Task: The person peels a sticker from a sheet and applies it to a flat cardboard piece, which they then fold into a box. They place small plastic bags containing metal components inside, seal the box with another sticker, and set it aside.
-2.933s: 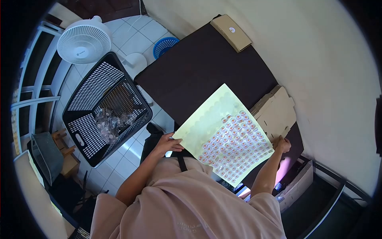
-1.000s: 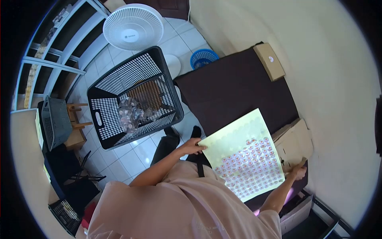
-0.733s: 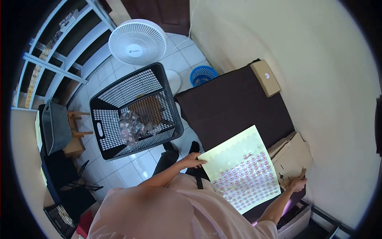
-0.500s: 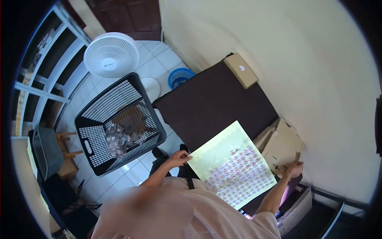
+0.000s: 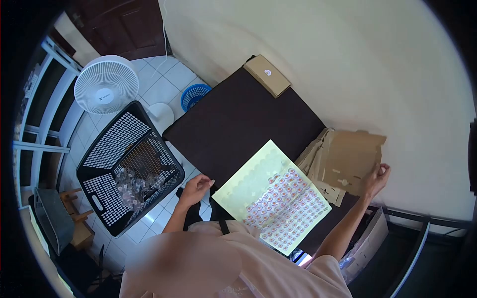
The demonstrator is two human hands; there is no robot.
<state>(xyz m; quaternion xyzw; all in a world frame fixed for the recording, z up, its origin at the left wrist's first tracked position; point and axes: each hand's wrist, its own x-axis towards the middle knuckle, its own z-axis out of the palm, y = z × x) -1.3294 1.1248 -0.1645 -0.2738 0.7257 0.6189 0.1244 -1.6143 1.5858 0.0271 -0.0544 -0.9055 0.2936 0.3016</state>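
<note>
Right hand (image 5: 376, 180) pinches the flat brown cardboard blank (image 5: 350, 159); lift it clear of the stack. Left hand (image 5: 195, 188), fingers loosely spread, rests beside the pale-yellow sticker sheet (image 5: 271, 196).

Matt brown cardboard sheet (image 5: 350, 158); glossy yellow sticker sheet (image 5: 272, 194); matt dark tabletop (image 5: 238, 124).

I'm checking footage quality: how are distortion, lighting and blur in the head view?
Head view: strong fisheye bending with black corner vignette; even daylight, the sticker sheet bright against the dark table; a blurred patch on the person's near shoulder; right hand on the flat cardboard is sharp.
</note>
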